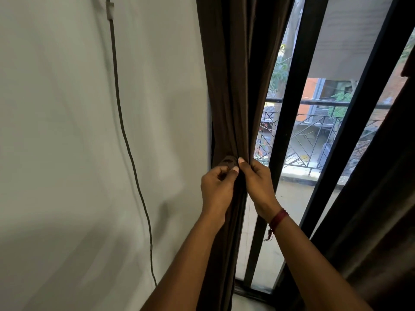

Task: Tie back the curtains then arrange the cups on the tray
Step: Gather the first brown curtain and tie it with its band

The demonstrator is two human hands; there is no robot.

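curtain (229,97) is gathered into a narrow bunch between wall (67,131) and window frame (289,108). Both hands are on it at the pinched-in point, about mid-height in view.

- left hand (216,187): wall side of the bunch, fingers curled, thumb tip against the fabric. It pinches a brown strap (227,163) that loops out just above the knuckles. The strap is the same colour as the curtain, and I can't tell whether it goes all the way round the bunch.
- right hand (258,182): window side, fingers curled round the curtain's edge, thumb pointing up along the front fold, clamped on the fabric. Red thread band (278,218) on that wrist.

The hands are close together, thumbs nearly touching, with the curtain squeezed between them. Below the hands the curtain drops straight down between the forearms, and its lower end is hidden.

second curtain (381,198) hangs at the right edge, well apart from both hands, neither touching it.

cable (125,140) runs down the wall left of the curtain, held by a clip (110,10) near the top. railing (314,122) and buildings show through the glass.
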